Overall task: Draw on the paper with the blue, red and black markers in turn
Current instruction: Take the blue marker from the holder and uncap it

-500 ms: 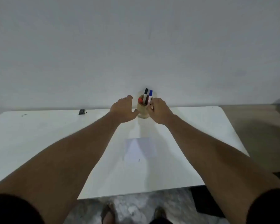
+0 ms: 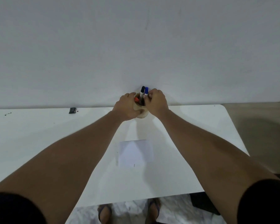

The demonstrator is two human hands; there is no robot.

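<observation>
Both hands at the cup, far edge of the table.

My left hand (image 2: 126, 106) wraps the side of the tan cup (image 2: 141, 112), fingers curled round it and touching, thumb low at the front. My right hand (image 2: 157, 102) is up at the rim, fingers bunched close by the blue marker (image 2: 146, 91) (whether they've truly got it pinched I can't tell, my knuckles cover the shaft). The blue marker stands upright in the cup, just beside the black marker (image 2: 142, 92), caps up. The red marker (image 2: 136, 99) sits lower, tilted toward my left hand, only its cap showing. The paper (image 2: 136, 153) lies flat mid-table (image 2: 39, 135) between my forearms, well apart from the cup, one tiny dark mark near its front edge. A small black thing (image 2: 72, 110) rests by the wall, off to the left.
</observation>
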